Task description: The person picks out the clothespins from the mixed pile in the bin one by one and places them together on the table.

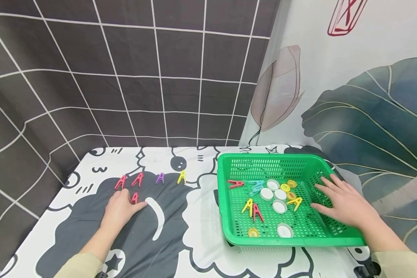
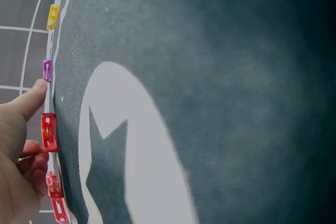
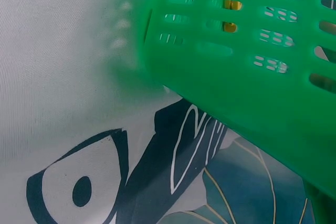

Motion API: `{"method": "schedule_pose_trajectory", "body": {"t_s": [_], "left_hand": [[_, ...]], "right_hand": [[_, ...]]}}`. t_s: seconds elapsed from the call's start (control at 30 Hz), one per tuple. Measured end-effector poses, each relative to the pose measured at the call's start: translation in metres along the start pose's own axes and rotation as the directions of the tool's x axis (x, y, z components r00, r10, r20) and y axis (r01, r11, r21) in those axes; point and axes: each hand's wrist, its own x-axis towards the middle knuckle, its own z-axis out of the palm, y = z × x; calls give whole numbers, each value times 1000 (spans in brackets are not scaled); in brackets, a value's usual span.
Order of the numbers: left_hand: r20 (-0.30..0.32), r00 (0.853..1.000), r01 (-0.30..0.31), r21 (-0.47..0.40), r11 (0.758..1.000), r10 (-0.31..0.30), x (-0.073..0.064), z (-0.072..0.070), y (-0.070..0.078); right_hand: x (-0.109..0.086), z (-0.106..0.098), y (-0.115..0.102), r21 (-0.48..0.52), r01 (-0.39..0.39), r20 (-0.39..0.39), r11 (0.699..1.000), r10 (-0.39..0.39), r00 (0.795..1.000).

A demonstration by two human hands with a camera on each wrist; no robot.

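My left hand (image 1: 119, 206) is low over the dark patch of the cloth on the left. A red clothespin (image 1: 134, 198) stands between its spread thumb and its fingers, and in the left wrist view the thumb is apart from that red clothespin (image 2: 49, 132). Just beyond the fingertips stand two more red clothespins (image 1: 121, 182), with a purple clothespin (image 1: 160, 178) and a yellow clothespin (image 1: 181, 177) further right. My right hand (image 1: 347, 200), fingers spread, reaches over the right rim of a green basket (image 1: 292, 241); the right wrist view shows only the basket's outside wall.
Inside the basket lie red, yellow and blue clothespins (image 1: 256, 186), several white round caps (image 1: 279, 207) and yellow round pieces (image 1: 253, 232). A dark grid-patterned curtain (image 1: 180, 92) hangs behind the printed tablecloth (image 1: 205, 200), beside a leaf-patterned curtain (image 1: 378, 112).
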Motion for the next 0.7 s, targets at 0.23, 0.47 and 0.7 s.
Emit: {"method": "schedule_pose_trajectory", "body": {"t_s": [0.23, 0.47, 0.7], "left_hand": [[23, 1000, 11, 15, 1000, -11, -1, 1, -1], [0, 1000, 26, -15, 1000, -26, -1, -1, 1], [-70, 996, -61, -84, 995, 55, 7, -9, 27]], "right_hand": [[-1, 0, -1, -1, -1, -3, 1000, 1, 1000], [1, 1, -1, 4, -5, 5, 1000, 5, 1000], [1, 0, 0, 7, -7, 12, 1000, 7, 1000]]}}
